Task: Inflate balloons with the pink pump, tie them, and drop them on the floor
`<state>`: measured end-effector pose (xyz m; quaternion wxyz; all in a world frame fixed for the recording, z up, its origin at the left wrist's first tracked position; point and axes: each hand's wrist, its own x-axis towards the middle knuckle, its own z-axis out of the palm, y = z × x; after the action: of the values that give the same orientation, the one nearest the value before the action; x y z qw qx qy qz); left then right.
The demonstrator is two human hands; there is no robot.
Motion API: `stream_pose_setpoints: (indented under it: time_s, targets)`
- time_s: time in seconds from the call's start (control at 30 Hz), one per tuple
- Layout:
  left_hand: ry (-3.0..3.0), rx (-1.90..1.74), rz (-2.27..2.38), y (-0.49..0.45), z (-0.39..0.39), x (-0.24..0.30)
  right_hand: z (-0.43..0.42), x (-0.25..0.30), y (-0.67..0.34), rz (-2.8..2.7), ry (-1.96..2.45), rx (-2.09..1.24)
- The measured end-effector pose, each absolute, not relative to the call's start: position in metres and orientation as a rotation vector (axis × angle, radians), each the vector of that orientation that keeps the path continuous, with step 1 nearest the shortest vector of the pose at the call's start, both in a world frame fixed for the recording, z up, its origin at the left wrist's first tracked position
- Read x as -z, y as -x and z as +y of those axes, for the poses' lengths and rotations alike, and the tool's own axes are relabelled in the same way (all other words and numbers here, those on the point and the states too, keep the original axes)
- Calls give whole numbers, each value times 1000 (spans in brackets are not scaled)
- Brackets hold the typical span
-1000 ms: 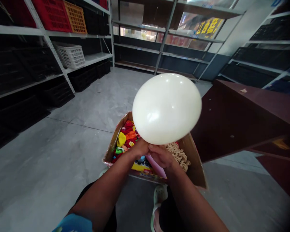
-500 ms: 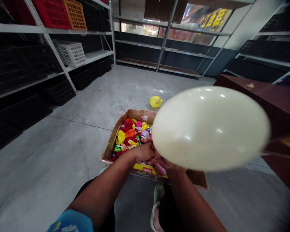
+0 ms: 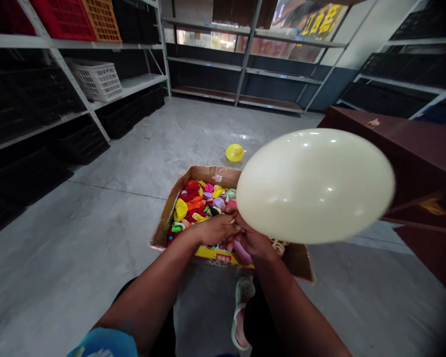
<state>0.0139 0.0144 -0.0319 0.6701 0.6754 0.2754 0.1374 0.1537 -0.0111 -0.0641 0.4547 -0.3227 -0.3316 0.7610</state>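
holding the left hand (image 3: 216, 230) and the right hand (image 3: 255, 243) together near the centre of the frame, touching at the fingers and clamping on the narrow end of a big white balloon (image 3: 315, 186). hiding most of that end behind the fingers, so leaving the exact grip there unclear. having the balloon swelling out to the right of centre, covering part of a cardboard box (image 3: 297, 260). leaning over that box in the lower middle, seeing small coloured balloons (image 3: 195, 203) lying heaped in its left part, a pink thing (image 3: 243, 253) just below the right hand, and a tan coil (image 3: 280, 246) peeping out near the right wrist. spotting a small yellow round thing (image 3: 234, 152) on the floor (image 3: 126, 218), just beyond the far edge of the box. wearing a blue sleeve (image 3: 106, 342) at lower left and a pale shoe (image 3: 244, 290) at bottom centre. facing shelves (image 3: 208, 63) along the top, seeing a white basket (image 3: 98, 82), a red crate (image 3: 70, 20) and an orange crate (image 3: 102, 21) sitting at upper left.
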Motion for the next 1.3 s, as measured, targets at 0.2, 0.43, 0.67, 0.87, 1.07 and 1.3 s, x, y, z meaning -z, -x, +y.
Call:
stream_pose_setpoints:
  time_s: [0.2,0.43,0.67,0.87,1.07,1.3]
  targets:
    - [-1433,-538,542,-19,9,34,-6,64,-149,-564,632,-1819]
    - [-1207,-779,659,-40,-3,48,-5,63,-143,-412,499,-1800]
    - [-1089,-904,688,-48,-11,49,-5,69,-145,-412,512,-1796]
    - [-961,-953,747,-51,-16,49,-6,63,-145,-499,550,-1812]
    - [-881,-991,759,-51,-18,51,-3,62,-145,-489,544,-1843]
    - [-786,-833,716,-41,-7,51,-2,61,-154,-539,563,-2011]
